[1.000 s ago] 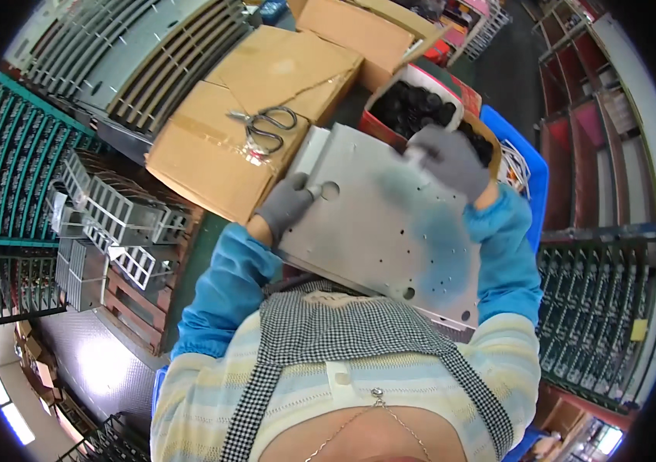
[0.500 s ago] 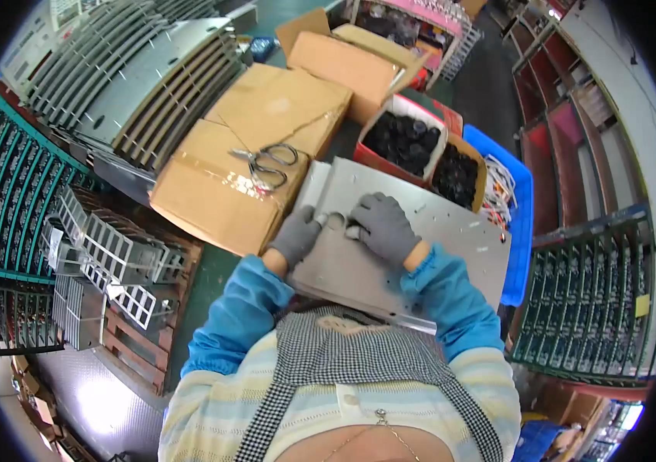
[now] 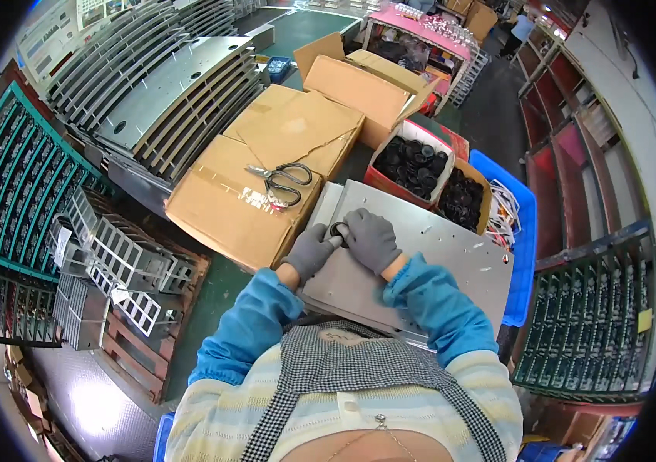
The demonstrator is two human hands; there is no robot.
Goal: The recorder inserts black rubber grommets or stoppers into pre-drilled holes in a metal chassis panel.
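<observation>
Both hands meet at one ring, near-left corner of the plate.
Plate (image 3: 436, 262) long axis runs left-right. Black ring (image 3: 339, 229) sits there; left hand (image 3: 309, 251) and right hand (image 3: 372, 238) curl closed, pinching it between them, equally near.

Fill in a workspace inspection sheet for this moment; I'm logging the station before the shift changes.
Surface: grey metal panel lies flat in front of the person, punched holes visible.
Job's things: small black ring at the panel's near-left corner, between both hands.
Clutter: scissors on closed cardboard boxes; open boxes of black round parts.
Grippers: left hand and right hand, grey-gloved, touch the ring.
Cables: white wires in blue bin.
Surroundings: stacked metal panels, green racks.
</observation>
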